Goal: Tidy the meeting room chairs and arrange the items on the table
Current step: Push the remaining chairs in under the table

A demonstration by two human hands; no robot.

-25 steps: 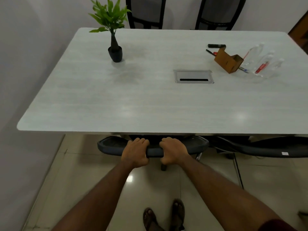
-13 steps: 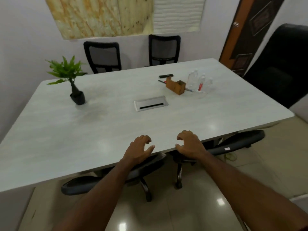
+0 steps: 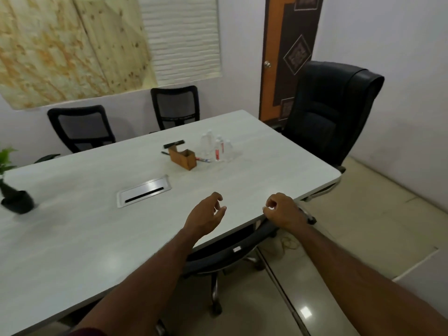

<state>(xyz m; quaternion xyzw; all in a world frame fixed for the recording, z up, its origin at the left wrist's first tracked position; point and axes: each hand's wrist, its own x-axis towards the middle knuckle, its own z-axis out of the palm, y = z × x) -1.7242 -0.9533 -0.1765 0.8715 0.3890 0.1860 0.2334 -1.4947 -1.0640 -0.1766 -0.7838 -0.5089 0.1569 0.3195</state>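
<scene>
My left hand (image 3: 206, 215) hovers over the white table (image 3: 72, 238) near its front edge, fingers loosely curled, holding nothing. My right hand (image 3: 282, 210) hangs by the table's front right edge, also loosely curled and empty, just above a black mesh chair (image 3: 232, 253) tucked under the table. A wooden pen holder (image 3: 183, 156) sits mid-table with a black marker (image 3: 174, 143) and pens beside it. Three small clear water bottles (image 3: 218, 147) stand to its right. A potted plant (image 3: 14, 200) is at the left edge.
A large black leather chair (image 3: 324, 112) stands at the table's right end, before a brown door (image 3: 286, 57). Two black mesh chairs (image 3: 81, 127) (image 3: 175, 106) sit along the far side. A metal cable port (image 3: 144, 190) is set into the tabletop. Tiled floor lies to the right.
Both hands let go of the chair back they were gripping under the table and rose to the table edge. My view swung up and to the right, toward the leather chair.
</scene>
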